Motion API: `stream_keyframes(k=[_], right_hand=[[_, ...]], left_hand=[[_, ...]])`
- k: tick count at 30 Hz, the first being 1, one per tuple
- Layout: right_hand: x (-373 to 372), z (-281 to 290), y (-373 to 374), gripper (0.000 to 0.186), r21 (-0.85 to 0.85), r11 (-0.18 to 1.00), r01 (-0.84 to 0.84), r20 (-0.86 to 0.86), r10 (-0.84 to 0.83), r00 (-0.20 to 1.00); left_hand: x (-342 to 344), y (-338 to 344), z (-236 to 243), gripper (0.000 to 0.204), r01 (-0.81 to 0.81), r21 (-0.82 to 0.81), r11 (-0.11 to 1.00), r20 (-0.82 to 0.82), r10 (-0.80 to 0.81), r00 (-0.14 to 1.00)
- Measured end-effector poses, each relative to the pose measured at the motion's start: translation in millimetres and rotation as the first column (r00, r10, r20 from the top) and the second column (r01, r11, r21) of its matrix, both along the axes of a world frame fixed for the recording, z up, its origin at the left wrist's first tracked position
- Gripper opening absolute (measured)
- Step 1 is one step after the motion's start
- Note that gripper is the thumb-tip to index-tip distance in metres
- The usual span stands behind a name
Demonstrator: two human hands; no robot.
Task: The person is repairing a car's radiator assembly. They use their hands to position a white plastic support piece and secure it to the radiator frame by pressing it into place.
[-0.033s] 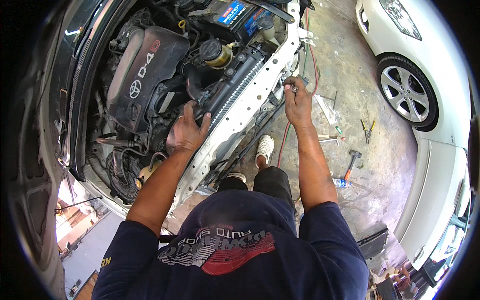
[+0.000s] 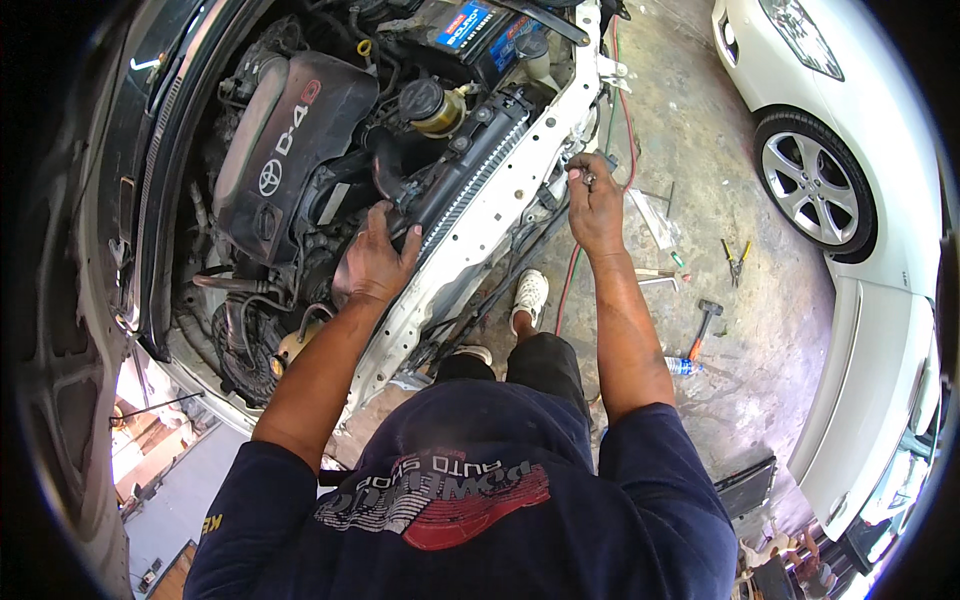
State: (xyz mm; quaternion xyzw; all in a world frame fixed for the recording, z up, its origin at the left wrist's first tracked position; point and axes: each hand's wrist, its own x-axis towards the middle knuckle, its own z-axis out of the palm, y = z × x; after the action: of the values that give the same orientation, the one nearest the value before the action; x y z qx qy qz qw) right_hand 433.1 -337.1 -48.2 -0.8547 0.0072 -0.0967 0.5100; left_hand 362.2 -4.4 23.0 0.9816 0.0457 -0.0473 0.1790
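My left hand [image 2: 378,262] rests in the engine bay at the inner edge of the radiator [image 2: 470,160], beside a black hose [image 2: 388,175]. Thumb and forefinger are spread apart; the other fingers are partly hidden below. Out past the white front crossmember [image 2: 470,240], my right hand [image 2: 597,210] is raised with its fingers curled round a small metal piece [image 2: 590,179]. Its exact kind is too small to tell. A black engine cover [image 2: 290,160] lies left of the radiator, and a capped fluid reservoir [image 2: 432,108] stands just beyond my left hand.
A battery [image 2: 465,45] sits at the far end of the bay. Pliers [image 2: 737,262], a hammer [image 2: 708,318] and a plastic bottle [image 2: 683,366] lie on the concrete floor at the right. A red hose [image 2: 568,290] runs near my feet. Another white car [image 2: 845,310] stands at the right.
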Motion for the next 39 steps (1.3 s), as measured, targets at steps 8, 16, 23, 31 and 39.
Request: stream_keyframes(k=[8,16,23,31,39], right_hand=[[-3.1,22.1,12.3,0.02,-0.362,0.925,-0.115,0.044,0.14,0.989],[8.5,9.8,8.7,0.015,-0.204,0.977,-0.06,0.107,0.083,0.991],[85.8,-20.9,-25.4,0.031,0.454,0.829,0.327,-0.42,-0.124,0.899],[78.8,-33.2,-42.4,0.027,0.647,0.528,0.55,-0.62,-0.056,0.782],[11.7,-20.0,-6.8,0.02,0.108,0.994,0.026,0.056,-0.032,0.998]], left_hand=[[0.0,2.2,-0.1,0.059,0.0,-0.014,1.0,0.02,0.0,1.0],[0.2,2.3,-1.6,0.061,-0.003,-0.001,1.0,0.029,0.003,1.0],[2.2,1.9,1.0,0.062,-0.017,0.002,1.0,-0.028,0.017,0.999],[0.2,1.2,4.5,0.062,-0.02,0.005,1.0,-0.025,0.021,0.999],[0.1,3.6,-1.2,0.063,-0.016,-0.018,1.0,-0.002,0.016,1.0]])
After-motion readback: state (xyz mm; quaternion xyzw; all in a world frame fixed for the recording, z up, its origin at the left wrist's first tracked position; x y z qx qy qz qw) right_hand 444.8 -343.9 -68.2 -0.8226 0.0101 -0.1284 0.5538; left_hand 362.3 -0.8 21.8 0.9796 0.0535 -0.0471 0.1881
